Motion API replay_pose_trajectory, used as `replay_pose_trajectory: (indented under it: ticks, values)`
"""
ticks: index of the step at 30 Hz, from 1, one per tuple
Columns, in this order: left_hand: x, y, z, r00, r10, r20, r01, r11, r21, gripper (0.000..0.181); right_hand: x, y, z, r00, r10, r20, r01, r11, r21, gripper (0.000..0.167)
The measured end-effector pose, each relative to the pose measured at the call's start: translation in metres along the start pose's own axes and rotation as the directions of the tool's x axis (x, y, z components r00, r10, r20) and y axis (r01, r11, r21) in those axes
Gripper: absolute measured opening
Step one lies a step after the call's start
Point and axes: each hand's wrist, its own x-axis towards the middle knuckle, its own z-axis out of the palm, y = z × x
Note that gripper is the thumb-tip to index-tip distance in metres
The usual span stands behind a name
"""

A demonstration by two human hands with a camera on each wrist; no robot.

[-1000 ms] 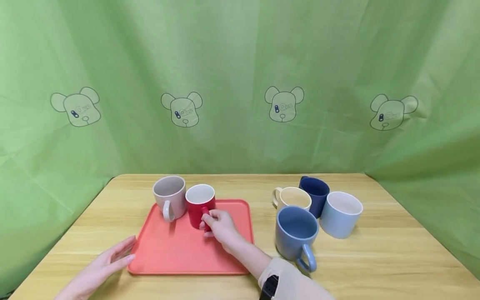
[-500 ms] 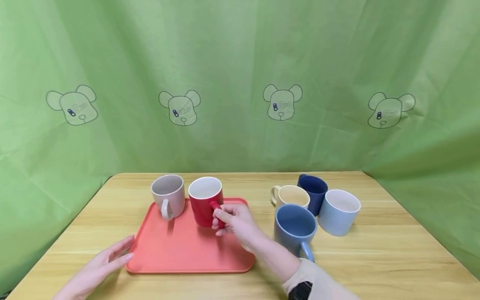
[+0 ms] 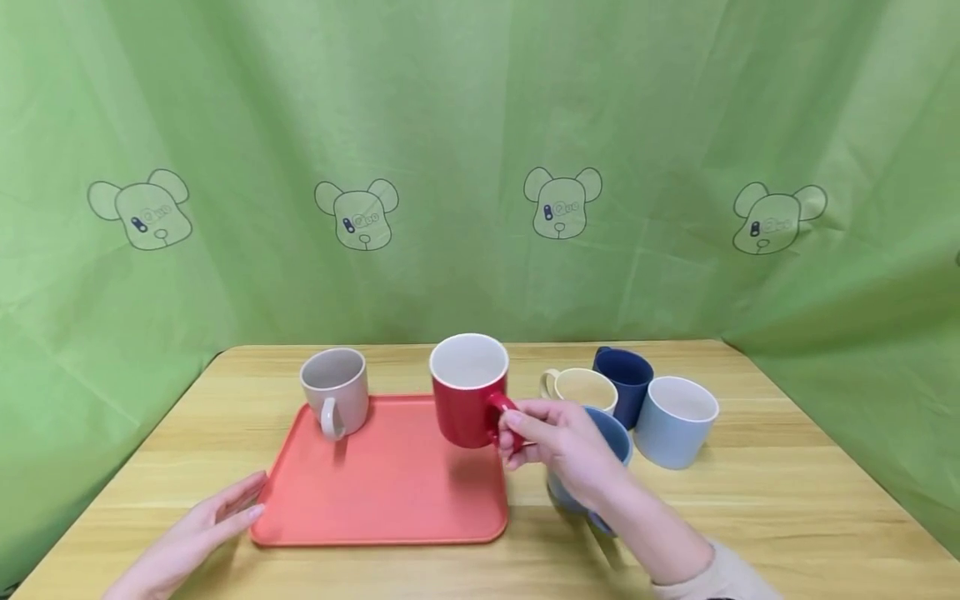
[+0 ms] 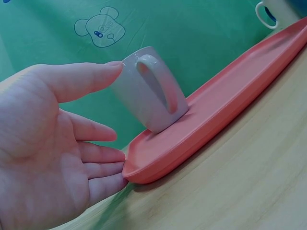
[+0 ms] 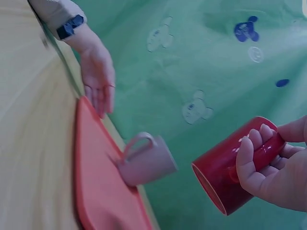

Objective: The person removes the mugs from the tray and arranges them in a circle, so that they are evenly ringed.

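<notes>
My right hand [image 3: 558,442] grips the handle of a red mug [image 3: 467,408] with a white inside. The mug hangs upright above the right side of the coral-red tray [image 3: 375,500]; in the right wrist view the red mug [image 5: 235,167] is off any surface. My left hand [image 3: 198,533] has its fingers straight, fingertips at the tray's left edge; the left wrist view shows the fingers [image 4: 103,155] touching the tray's corner. A pale grey-pink mug [image 3: 333,392] stands on the tray's back left part, handle toward the front.
On the wooden table right of the tray stand a cream mug [image 3: 588,390], a navy mug [image 3: 630,383], a light blue mug [image 3: 675,429] and a mid-blue mug [image 3: 562,492], partly covered by my right hand. A green curtain [image 3: 450,125] hangs behind the table.
The red mug has risen off the tray beside the grey-pink mug and moved right, held by its handle in my right hand. My left hand has stayed at the tray's edge.
</notes>
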Motion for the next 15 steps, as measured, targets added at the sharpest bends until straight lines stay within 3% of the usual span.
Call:
replay_pose_trajectory:
  ticks: [3,10,15]
  values:
    - [0.0,0.0,0.0,1.0,-0.009,0.003,0.01,1.0,-0.013,0.065,-0.01,-0.007,-0.016,0.998,-0.062,0.031,0.062,0.998,0.023,0.016]
    - [0.0,0.001,0.0,1.0,-0.024,0.011,0.024,0.999,-0.042,0.065,-0.03,-0.021,-0.055,0.977,-0.193,0.09,0.188,0.98,0.064,0.03]
    - [-0.001,0.001,0.0,1.0,-0.02,0.015,0.021,0.999,-0.029,0.065,-0.042,-0.028,-0.082,0.973,-0.225,0.052,0.223,0.974,0.046,0.035]
